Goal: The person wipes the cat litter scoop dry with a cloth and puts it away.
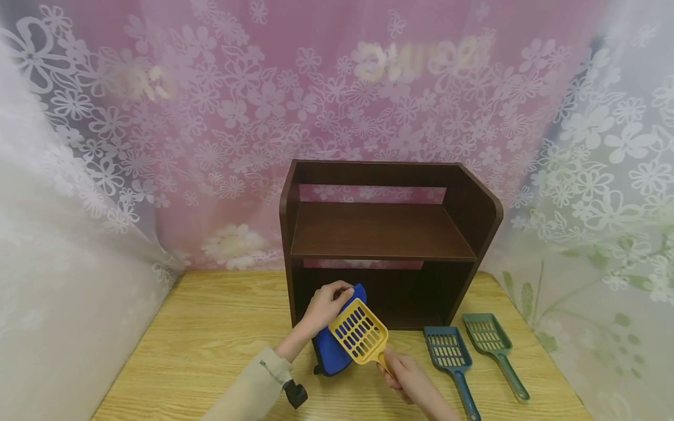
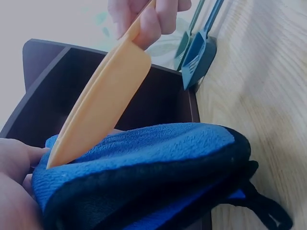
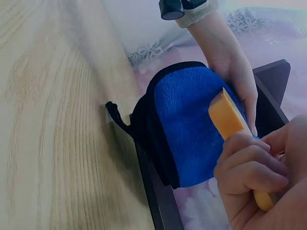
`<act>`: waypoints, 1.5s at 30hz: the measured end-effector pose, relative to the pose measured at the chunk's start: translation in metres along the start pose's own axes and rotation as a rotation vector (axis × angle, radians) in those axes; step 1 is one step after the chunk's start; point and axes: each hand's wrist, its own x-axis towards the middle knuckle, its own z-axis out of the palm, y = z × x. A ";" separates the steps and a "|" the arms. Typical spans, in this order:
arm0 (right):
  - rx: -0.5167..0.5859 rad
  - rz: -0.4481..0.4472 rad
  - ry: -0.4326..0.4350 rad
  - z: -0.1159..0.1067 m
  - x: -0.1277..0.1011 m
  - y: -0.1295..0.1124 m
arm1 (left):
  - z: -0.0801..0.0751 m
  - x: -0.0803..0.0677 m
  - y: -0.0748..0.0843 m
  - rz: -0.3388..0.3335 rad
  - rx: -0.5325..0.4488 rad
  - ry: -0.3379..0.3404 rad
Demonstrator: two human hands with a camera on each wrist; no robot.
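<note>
My right hand grips the handle of a yellow litter scoop, its slotted pan slanting up to the left. In the left hand is a folded blue cloth with black edging and a black hanging loop. The left thumb lies over the cloth's upper end. The scoop's pan rests against the blue fabric in the left wrist view, its front edge near the left thumb. From the right wrist side, my fingers curl round the yellow handle.
A dark brown two-tier shelf stands at the back of the wooden table. To the right lie a blue litter scoop and a green litter scoop, handles toward me. Floral curtains hang behind and at both sides.
</note>
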 end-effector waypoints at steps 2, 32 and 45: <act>-0.001 -0.007 -0.013 -0.001 -0.001 -0.002 | -0.003 0.000 0.001 0.013 -0.005 0.007; 0.065 -0.306 0.133 -0.049 0.001 -0.088 | -0.019 -0.038 -0.006 0.478 0.704 0.245; -0.020 -0.411 0.192 -0.050 0.033 -0.151 | -0.035 -0.055 -0.008 0.593 0.760 0.291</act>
